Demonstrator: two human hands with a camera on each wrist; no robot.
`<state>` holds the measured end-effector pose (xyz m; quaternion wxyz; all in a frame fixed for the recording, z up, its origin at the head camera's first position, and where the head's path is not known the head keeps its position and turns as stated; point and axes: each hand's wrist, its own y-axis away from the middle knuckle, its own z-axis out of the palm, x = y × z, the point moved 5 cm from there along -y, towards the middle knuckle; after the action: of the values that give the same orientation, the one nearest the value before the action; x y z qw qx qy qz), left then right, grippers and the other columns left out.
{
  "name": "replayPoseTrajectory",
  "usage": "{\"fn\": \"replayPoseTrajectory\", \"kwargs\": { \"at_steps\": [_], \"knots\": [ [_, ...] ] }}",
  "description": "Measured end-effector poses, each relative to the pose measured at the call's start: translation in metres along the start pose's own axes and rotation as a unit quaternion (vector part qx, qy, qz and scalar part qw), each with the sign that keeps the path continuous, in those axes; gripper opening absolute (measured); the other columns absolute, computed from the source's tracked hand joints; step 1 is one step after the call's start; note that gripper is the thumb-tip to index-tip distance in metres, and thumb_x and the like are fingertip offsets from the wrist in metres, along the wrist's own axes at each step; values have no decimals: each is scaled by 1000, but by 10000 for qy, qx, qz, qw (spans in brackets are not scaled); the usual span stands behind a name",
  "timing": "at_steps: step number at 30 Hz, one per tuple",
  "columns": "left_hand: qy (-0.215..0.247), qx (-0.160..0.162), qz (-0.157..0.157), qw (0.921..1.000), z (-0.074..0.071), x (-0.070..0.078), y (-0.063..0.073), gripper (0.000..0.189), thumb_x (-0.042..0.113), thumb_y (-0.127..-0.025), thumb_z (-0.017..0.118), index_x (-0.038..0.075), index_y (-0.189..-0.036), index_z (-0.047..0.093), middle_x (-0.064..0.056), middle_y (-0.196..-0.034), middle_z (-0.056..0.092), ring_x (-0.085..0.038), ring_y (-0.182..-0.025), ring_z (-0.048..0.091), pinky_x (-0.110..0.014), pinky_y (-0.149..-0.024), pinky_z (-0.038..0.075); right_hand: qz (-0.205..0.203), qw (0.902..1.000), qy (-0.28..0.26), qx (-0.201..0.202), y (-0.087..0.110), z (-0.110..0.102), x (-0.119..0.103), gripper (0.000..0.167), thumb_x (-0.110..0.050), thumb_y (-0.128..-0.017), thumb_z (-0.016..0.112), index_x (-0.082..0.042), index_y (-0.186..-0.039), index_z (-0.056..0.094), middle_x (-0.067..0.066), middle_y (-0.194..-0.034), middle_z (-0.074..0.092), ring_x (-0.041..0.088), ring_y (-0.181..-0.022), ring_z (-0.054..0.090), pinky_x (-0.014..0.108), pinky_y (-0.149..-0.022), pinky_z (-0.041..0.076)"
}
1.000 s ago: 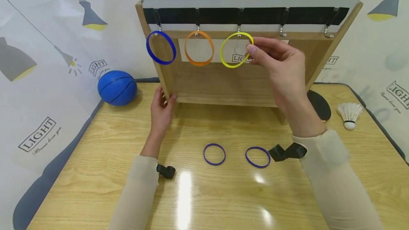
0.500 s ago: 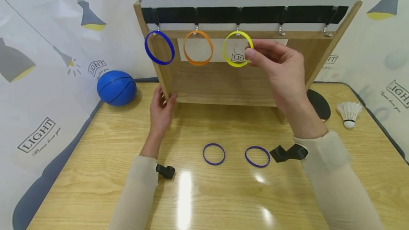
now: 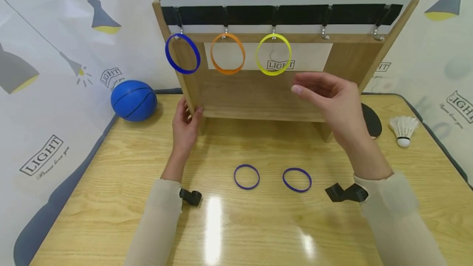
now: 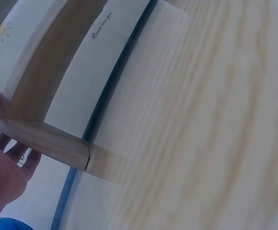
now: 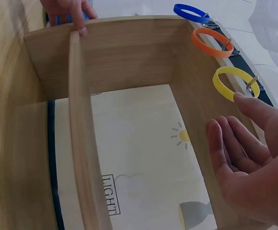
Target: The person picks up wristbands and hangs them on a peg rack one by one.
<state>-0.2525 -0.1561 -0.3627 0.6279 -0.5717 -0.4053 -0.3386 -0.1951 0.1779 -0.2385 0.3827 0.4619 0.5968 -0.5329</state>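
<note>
My left hand [image 3: 185,128] grips the lower left side panel of a wooden rack [image 3: 258,110], thumb on the inner face and fingers behind. In the left wrist view the same hand [image 4: 5,167] wraps that panel. Just below and right of a yellow wristband [image 3: 274,73], my right hand [image 3: 332,97] holds nothing, its fingers loosely bent and apart from the band. The yellow band hangs from the middle hook. To its left, an orange wristband [image 3: 228,71] and a blue wristband [image 3: 182,70] hang from hooks. Two purple wristbands [image 3: 246,188] [image 3: 297,191] lie on the table.
Two bare hooks [image 3: 325,34] [image 3: 377,35] are at the rack's right end. A blue basketball [image 3: 134,100] sits left of the rack. A black paddle [image 3: 371,121] and a shuttlecock [image 3: 403,130] lie to the right on the wooden table [image 3: 111,200].
My right hand has let go of the yellow wristband and moved down and right. The band now hangs freely on the middle hook. My left hand keeps its hold on the rack.
</note>
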Motion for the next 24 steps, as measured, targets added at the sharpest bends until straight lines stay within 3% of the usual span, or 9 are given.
{"fn": "replayPoseTrajectory", "kwargs": {
  "at_steps": [5, 15, 24],
  "knots": [
    [38, 14, -13, 10000, -1, -1, 0, 49, 1, -97, 58, 6, -144, 46, -19, -137, 50, -34, -123, 51, -41, -96, 45, 167, 9969, 693, -328, 11, -5, 16, 40, -29, -87, 76, -12, -122, 69, 6, -117, 67, 19, -105, 61, 21, -84, 49],
    [34, 26, 13, 10000, 0, -3, 0, 47, 2, -97, 58, 6, -143, 47, -22, -135, 51, -33, -120, 53, -40, -94, 46, 558, 9849, 1486, -695, 27, -22, 52, 38, -38, -88, 73, -16, -119, 70, 1, -114, 69, 18, -99, 63, 23, -73, 49],
    [-10, 74, 33, 10000, 0, -1, -1, 49, 1, -96, 59, 6, -143, 46, -23, -135, 51, -34, -119, 54, -40, -94, 46, 807, 9773, 1607, -1120, 32, -30, 76, 34, -31, -89, 74, -13, -116, 71, 1, -114, 68, 15, -98, 64, 23, -78, 51]
  ]
}}
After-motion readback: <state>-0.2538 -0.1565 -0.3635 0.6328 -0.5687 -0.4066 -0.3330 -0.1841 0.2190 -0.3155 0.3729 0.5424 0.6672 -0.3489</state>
